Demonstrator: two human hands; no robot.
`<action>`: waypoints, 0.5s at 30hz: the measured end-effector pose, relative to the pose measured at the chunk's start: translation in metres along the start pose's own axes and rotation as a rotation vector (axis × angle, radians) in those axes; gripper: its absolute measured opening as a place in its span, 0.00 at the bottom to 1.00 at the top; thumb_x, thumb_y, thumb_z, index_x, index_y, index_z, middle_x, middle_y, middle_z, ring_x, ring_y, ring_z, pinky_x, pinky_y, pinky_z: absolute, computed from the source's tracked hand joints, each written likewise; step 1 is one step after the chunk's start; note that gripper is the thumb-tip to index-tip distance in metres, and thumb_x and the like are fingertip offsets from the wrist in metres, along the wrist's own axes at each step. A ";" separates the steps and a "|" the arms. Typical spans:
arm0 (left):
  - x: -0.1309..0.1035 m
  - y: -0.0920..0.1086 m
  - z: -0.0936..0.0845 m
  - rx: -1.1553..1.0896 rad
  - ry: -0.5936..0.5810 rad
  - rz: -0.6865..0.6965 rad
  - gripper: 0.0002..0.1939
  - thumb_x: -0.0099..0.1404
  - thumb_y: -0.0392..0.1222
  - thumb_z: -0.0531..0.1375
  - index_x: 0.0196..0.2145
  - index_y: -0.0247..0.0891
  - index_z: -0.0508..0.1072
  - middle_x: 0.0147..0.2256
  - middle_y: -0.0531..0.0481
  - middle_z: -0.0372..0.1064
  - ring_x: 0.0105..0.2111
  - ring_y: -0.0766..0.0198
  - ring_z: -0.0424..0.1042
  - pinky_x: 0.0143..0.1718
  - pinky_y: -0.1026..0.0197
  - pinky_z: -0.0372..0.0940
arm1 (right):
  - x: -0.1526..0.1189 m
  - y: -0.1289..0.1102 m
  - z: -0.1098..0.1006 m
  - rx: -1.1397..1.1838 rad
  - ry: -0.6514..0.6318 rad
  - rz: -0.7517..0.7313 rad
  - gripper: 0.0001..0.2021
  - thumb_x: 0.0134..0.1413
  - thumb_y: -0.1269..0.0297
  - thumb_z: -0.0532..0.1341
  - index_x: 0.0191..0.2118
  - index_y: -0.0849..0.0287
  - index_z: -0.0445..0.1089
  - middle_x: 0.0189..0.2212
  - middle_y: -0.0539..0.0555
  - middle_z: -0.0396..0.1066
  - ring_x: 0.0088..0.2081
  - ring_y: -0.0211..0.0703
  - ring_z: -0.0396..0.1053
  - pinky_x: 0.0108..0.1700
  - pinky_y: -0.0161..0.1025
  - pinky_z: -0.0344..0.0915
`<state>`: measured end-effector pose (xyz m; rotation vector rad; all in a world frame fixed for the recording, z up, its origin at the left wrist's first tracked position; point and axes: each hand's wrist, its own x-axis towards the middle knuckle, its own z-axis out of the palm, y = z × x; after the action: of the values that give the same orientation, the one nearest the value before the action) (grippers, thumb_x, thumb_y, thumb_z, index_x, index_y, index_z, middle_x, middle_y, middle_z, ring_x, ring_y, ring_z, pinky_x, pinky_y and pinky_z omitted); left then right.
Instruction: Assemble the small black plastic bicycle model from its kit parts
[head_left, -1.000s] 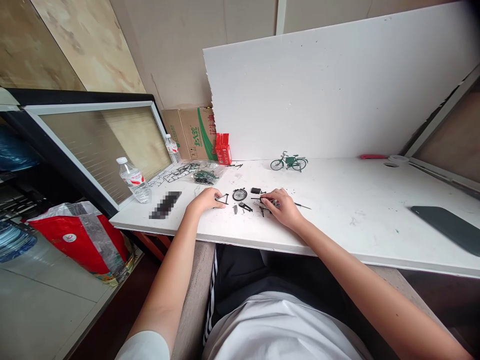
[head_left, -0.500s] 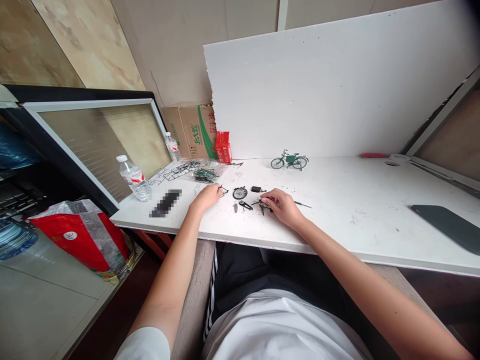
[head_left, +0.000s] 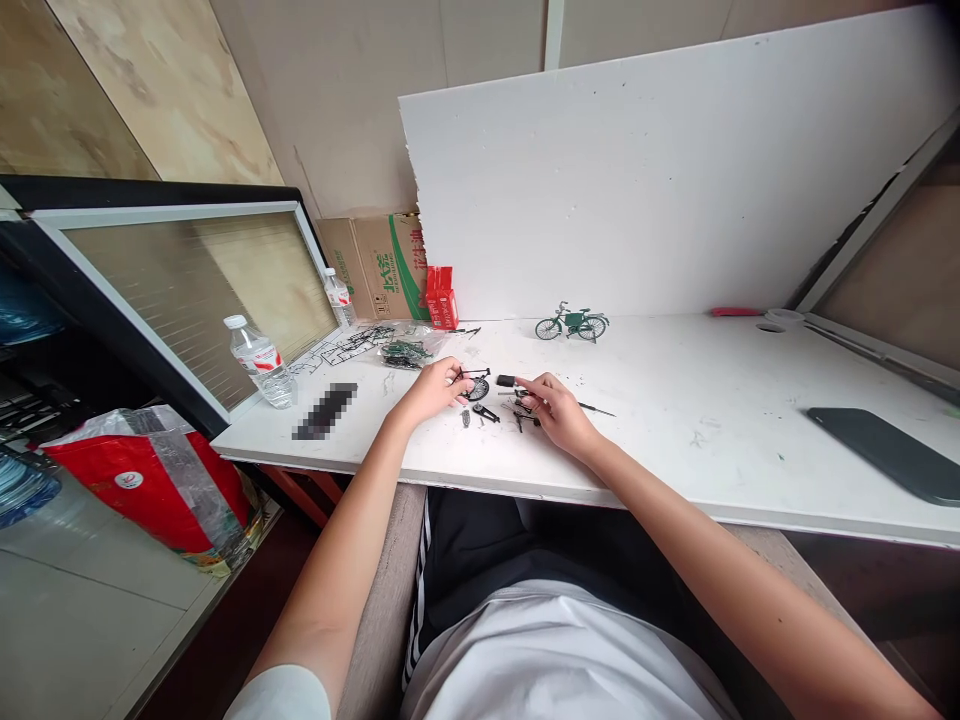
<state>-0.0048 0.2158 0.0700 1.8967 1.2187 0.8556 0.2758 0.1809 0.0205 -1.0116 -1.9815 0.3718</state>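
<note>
My left hand point(head_left: 435, 388) pinches a thin black model bicycle frame point(head_left: 480, 371), held just over a small spoked wheel point(head_left: 478, 389). My right hand point(head_left: 556, 410) is closed, fingertips together on a slim dark piece point(head_left: 510, 393) whose shape I cannot make out. Under and beside these fingertips lie several thin black parts point(head_left: 523, 417). A small black block point(head_left: 505, 381) sits just beyond them. Between the hands, nearer to me, are a black elongated part point(head_left: 486, 413) and a small grey piece point(head_left: 466, 419).
A green model bicycle point(head_left: 574, 322) stands at the back of the white table point(head_left: 675, 420). A bag of green parts point(head_left: 405, 354), black part frames point(head_left: 352, 345), a red box point(head_left: 442, 297) and water bottles point(head_left: 259, 360) are left. A thin tool point(head_left: 598, 409) lies right; a dark slab point(head_left: 885, 455) farther right.
My left hand has moved right, bringing the black frame over the wheel. My right hand has shifted slightly, lifting its fingertips off the black parts. The view has moved a little.
</note>
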 end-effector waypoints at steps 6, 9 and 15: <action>-0.007 0.019 0.015 -0.082 -0.080 0.042 0.17 0.70 0.51 0.67 0.46 0.38 0.70 0.45 0.43 0.78 0.38 0.57 0.83 0.33 0.63 0.73 | 0.000 -0.004 -0.001 -0.037 -0.015 0.043 0.22 0.75 0.46 0.52 0.42 0.53 0.77 0.37 0.58 0.76 0.37 0.52 0.72 0.41 0.47 0.67; -0.007 0.020 0.019 -0.110 -0.079 0.048 0.19 0.69 0.51 0.68 0.50 0.39 0.70 0.44 0.44 0.79 0.38 0.57 0.84 0.36 0.61 0.75 | 0.000 -0.005 0.000 -0.039 0.015 0.046 0.22 0.75 0.45 0.52 0.43 0.53 0.78 0.38 0.58 0.77 0.38 0.52 0.72 0.41 0.47 0.67; -0.004 0.019 0.016 -0.154 -0.021 0.056 0.20 0.71 0.50 0.66 0.53 0.38 0.69 0.40 0.43 0.80 0.36 0.56 0.84 0.39 0.58 0.76 | 0.000 -0.002 0.001 -0.022 0.029 0.028 0.23 0.74 0.45 0.53 0.51 0.53 0.80 0.39 0.59 0.75 0.39 0.53 0.73 0.44 0.50 0.69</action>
<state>0.0154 0.2029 0.0765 1.8179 1.0605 0.9296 0.2737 0.1797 0.0213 -1.0540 -1.9514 0.3499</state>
